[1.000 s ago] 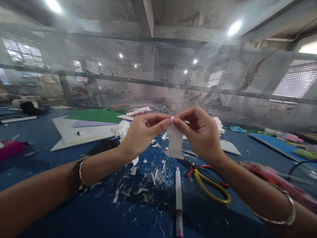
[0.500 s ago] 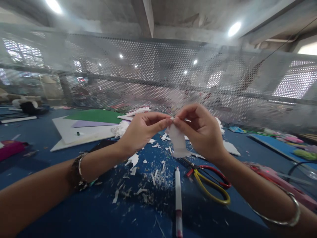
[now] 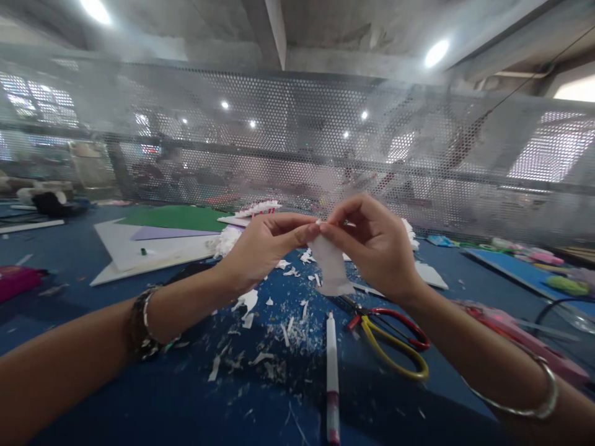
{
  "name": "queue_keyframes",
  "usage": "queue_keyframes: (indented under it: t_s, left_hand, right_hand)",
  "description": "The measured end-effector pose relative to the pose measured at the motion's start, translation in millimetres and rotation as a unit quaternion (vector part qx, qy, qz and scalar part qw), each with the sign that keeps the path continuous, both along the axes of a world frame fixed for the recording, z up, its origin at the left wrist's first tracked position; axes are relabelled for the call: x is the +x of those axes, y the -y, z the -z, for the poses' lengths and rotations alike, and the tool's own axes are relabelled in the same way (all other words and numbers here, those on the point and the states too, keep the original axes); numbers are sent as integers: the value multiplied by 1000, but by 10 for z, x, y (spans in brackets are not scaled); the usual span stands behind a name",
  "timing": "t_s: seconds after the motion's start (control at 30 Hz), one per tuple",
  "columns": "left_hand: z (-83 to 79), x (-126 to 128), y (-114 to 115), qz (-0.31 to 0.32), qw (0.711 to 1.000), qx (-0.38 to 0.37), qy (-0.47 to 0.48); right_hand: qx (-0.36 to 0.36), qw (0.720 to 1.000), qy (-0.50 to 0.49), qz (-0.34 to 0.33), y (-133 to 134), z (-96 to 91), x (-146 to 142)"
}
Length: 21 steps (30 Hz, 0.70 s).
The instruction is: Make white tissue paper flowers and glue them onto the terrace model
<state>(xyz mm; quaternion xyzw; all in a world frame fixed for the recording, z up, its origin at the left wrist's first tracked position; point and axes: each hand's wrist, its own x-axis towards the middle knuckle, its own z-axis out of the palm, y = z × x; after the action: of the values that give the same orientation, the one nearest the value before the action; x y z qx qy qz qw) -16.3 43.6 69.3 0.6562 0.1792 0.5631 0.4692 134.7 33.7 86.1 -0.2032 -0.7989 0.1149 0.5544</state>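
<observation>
A strip of thin white paper (image 3: 331, 266) hangs from my fingertips above the blue table. My left hand (image 3: 264, 244) pinches its top end between thumb and forefinger. Right beside those fingertips, my right hand (image 3: 372, 248) pinches the same top end, which looks gathered to a small point. The strip's lower end hangs loose and flares slightly. Below it lie scissors (image 3: 395, 347) with one red and one yellow handle, and a white pen (image 3: 332, 371) with a dark red end. White paper scraps (image 3: 248, 300) are scattered under my hands.
White sheets (image 3: 121, 248) and a green sheet (image 3: 186, 217) lie at the left, near fluffy white paper (image 3: 225, 241). A pink tool (image 3: 520, 344) is by my right forearm. A blue board (image 3: 511, 272) lies farther right. A perforated metal screen (image 3: 279, 130) stands behind the table.
The whole view has shifted slightly, so things sit a little farther left. Both hands keep their pinch on the white paper strip, with almost no movement.
</observation>
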Motion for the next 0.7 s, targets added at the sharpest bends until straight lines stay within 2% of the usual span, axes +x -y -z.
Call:
queue_keyframes:
  t_s: [0.1, 0.17, 0.37, 0.53, 0.7]
  left_hand:
    - [2, 1, -53, 11, 999, -29, 17]
    - [3, 1, -75, 13, 999, -43, 27]
    - [13, -9, -107, -3, 999, -36, 13]
    - [12, -6, -120, -25, 999, -29, 2]
    - [30, -14, -147, -26, 999, -28, -16]
  right_hand:
    - [-14, 999, 13, -26, -28, 4, 18]
    - [-4, 999, 45, -17, -25, 0, 29]
    - [100, 980, 129, 113, 47, -48, 32]
    - [155, 962, 164, 156, 39, -82, 48]
    - [250, 924, 228, 178, 33, -92, 84]
